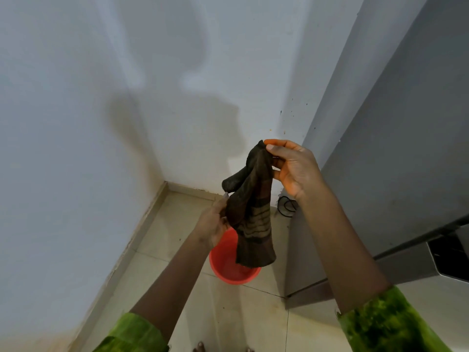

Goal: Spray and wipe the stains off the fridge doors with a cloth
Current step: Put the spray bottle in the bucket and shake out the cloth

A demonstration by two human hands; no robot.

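A dark brown striped cloth [253,214] hangs in the air in front of me, over an orange bucket [228,265] on the floor. My right hand [291,166] pinches the cloth's top corner between thumb and fingers. My left hand [213,224] grips the cloth lower down on its left edge. The grey fridge [406,161] stands at the right, its side and front doors in view. No spray bottle is in view.
White walls meet in a corner ahead, with small specks on the wall [291,113] near the fridge. A black cable [286,207] lies on the tiled floor [177,224] behind the bucket. My bare toes [200,348] show at the bottom edge.
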